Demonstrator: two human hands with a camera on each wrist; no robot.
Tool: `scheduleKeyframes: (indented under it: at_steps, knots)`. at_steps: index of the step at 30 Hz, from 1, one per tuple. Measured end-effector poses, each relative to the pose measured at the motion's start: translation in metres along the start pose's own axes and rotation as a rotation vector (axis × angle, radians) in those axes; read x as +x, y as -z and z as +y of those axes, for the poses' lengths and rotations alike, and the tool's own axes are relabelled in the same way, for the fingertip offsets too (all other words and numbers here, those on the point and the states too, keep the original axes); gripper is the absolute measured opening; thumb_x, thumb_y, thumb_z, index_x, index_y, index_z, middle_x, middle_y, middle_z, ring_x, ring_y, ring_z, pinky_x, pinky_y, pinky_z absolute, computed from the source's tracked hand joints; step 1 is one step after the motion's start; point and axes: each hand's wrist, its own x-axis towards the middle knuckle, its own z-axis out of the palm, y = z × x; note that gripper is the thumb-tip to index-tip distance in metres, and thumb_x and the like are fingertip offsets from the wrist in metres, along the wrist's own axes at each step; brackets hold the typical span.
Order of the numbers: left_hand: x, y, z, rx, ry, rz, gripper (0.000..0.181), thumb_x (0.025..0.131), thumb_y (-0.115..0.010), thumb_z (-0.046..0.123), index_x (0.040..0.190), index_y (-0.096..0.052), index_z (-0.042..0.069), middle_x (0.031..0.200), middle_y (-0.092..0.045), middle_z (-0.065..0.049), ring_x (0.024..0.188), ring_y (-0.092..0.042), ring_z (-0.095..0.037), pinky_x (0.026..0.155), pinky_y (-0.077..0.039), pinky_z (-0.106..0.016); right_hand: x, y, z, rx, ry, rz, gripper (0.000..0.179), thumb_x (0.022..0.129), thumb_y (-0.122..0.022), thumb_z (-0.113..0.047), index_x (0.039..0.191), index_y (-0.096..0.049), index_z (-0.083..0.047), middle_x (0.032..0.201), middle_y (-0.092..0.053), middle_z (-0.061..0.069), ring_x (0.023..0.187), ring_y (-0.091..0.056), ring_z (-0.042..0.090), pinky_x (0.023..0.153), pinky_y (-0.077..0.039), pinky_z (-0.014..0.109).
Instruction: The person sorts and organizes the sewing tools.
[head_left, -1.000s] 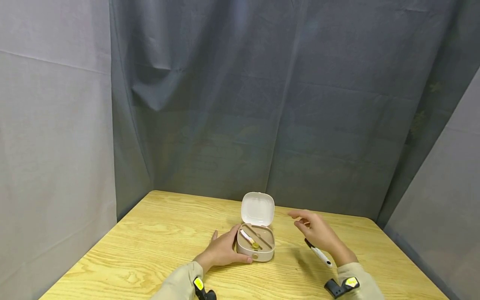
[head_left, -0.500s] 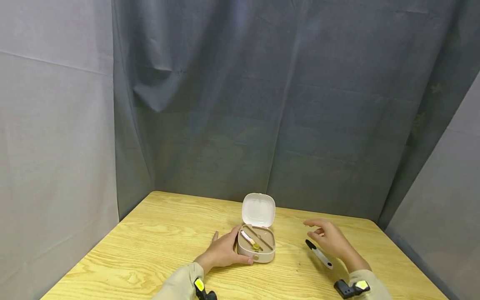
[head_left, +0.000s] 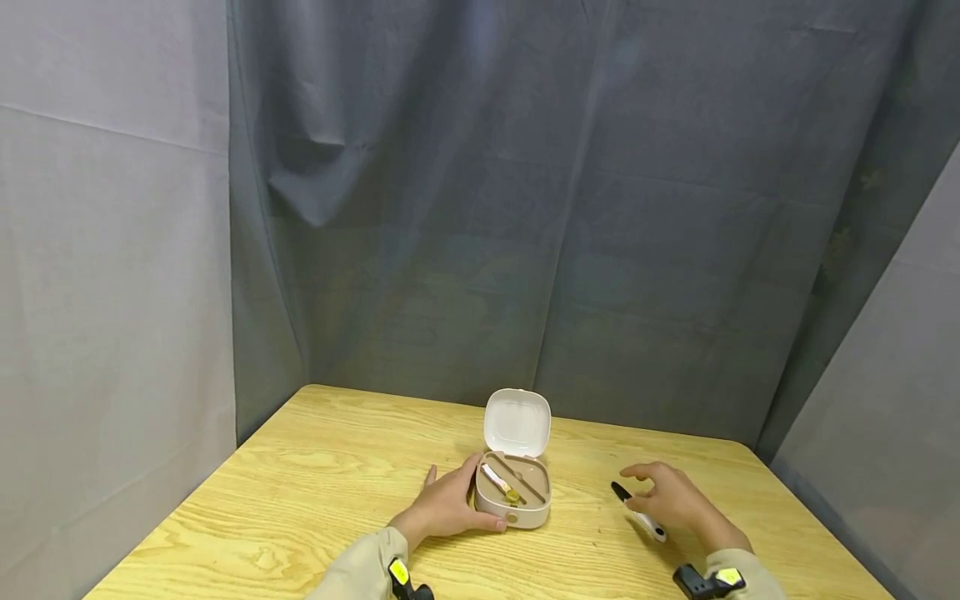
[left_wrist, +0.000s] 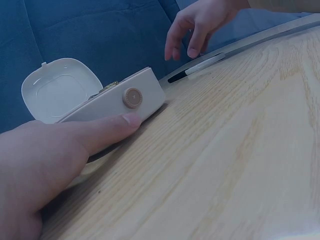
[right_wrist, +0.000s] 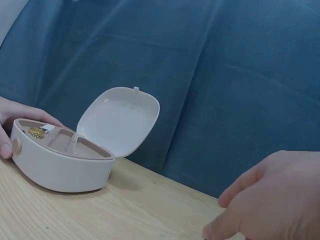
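A small white jewelry box (head_left: 513, 514) stands on the table with its hinged lid (head_left: 517, 422) raised. Its tan tray has divided compartments; in the left one lies a gold-coloured trinket (right_wrist: 36, 132) with a white strip. My left hand (head_left: 444, 502) grips the box from the left, thumb along the front beside the round tan button (left_wrist: 133, 98). To the right of the box lies a slim black-and-white tool (head_left: 651, 527), pen-like, with a hole in its end. Above it hovers my right hand (head_left: 675, 502), fingers loosely bent and holding nothing; it partly hides the tool in the head view.
The box and the tool rest on a wood-grain table (head_left: 300, 475). A dark grey curtain (head_left: 420, 250) hangs behind the table's back edge, with lighter cloth (head_left: 112, 275) at either side.
My right hand has moved right and toward me, coming lower over the black-and-white tool. My left hand and the box have stayed in place.
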Motion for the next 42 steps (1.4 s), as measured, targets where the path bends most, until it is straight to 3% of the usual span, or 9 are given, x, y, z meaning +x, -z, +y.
scheduleKeyframes:
  at_steps: [9, 23, 25, 27, 32, 37, 42]
  knots:
    - [0.0, 0.0, 0.0, 0.001, -0.004, 0.01, 0.119, 0.073, -0.084, 0.07, 0.162, -0.031, 0.01, 0.153, -0.052, -0.009, 0.141, -0.047, -0.029, 0.115, -0.006, -0.074, -0.001, -0.007, 0.005, -0.065, -0.055, -0.049, 0.053, 0.085, -0.086, -0.014, 0.134, -0.067, -0.003, 0.119, -0.067, 0.02, 0.112, -0.062, 0.044, 0.091, -0.052, 0.062]
    - [0.001, -0.002, -0.002, 0.002, -0.013, 0.016, 0.119, 0.073, -0.083, 0.07, 0.161, -0.031, 0.01, 0.152, -0.053, -0.009, 0.14, -0.048, -0.03, 0.114, -0.006, -0.075, 0.001, -0.014, 0.012, -0.074, -0.077, -0.065, 0.049, 0.089, -0.081, -0.012, 0.135, -0.067, -0.005, 0.121, -0.067, 0.021, 0.112, -0.062, 0.039, 0.089, -0.052, 0.057]
    - [0.001, -0.001, -0.002, 0.002, -0.008, 0.014, 0.119, 0.073, -0.084, 0.07, 0.161, -0.031, 0.01, 0.153, -0.053, -0.008, 0.14, -0.048, -0.03, 0.114, -0.006, -0.075, 0.001, -0.014, 0.013, -0.067, -0.077, -0.068, 0.047, 0.09, -0.079, -0.01, 0.136, -0.067, -0.005, 0.12, -0.067, 0.019, 0.106, -0.063, 0.035, 0.085, -0.052, 0.052]
    - [0.001, 0.0, -0.001, 0.003, -0.004, 0.012, 0.118, 0.073, -0.083, 0.07, 0.161, -0.031, 0.011, 0.152, -0.053, -0.008, 0.14, -0.048, -0.029, 0.115, -0.006, -0.074, 0.001, -0.016, 0.013, -0.041, -0.088, -0.07, 0.046, 0.091, -0.076, -0.007, 0.136, -0.066, -0.004, 0.116, -0.067, 0.015, 0.09, -0.063, 0.029, 0.073, -0.052, 0.045]
    - [0.0, 0.001, 0.001, 0.01, 0.006, 0.007, 0.119, 0.073, -0.083, 0.071, 0.161, -0.031, 0.011, 0.152, -0.053, -0.006, 0.141, -0.047, -0.027, 0.116, -0.006, -0.073, -0.001, -0.019, 0.013, 0.023, -0.099, -0.061, 0.045, 0.091, -0.067, 0.001, 0.136, -0.066, -0.002, 0.098, -0.059, 0.006, 0.054, -0.046, 0.018, 0.048, -0.04, 0.029]
    - [0.0, 0.0, 0.001, 0.015, -0.012, 0.01, 0.119, 0.073, -0.084, 0.068, 0.161, -0.031, 0.009, 0.152, -0.053, -0.009, 0.14, -0.048, -0.029, 0.114, -0.007, -0.075, -0.003, -0.021, 0.012, 0.017, -0.091, -0.031, 0.041, 0.092, -0.063, 0.002, 0.133, -0.067, -0.002, 0.079, -0.052, 0.004, 0.051, -0.04, 0.014, 0.046, -0.034, 0.025]
    - [0.0, -0.001, -0.001, 0.006, -0.019, 0.009, 0.119, 0.074, -0.084, 0.069, 0.161, -0.03, 0.009, 0.152, -0.053, -0.01, 0.14, -0.048, -0.031, 0.114, -0.007, -0.076, -0.003, -0.022, 0.012, -0.024, -0.091, -0.014, 0.041, 0.092, -0.064, 0.002, 0.132, -0.069, -0.004, 0.068, -0.05, 0.002, 0.053, -0.038, 0.014, 0.052, -0.033, 0.026]
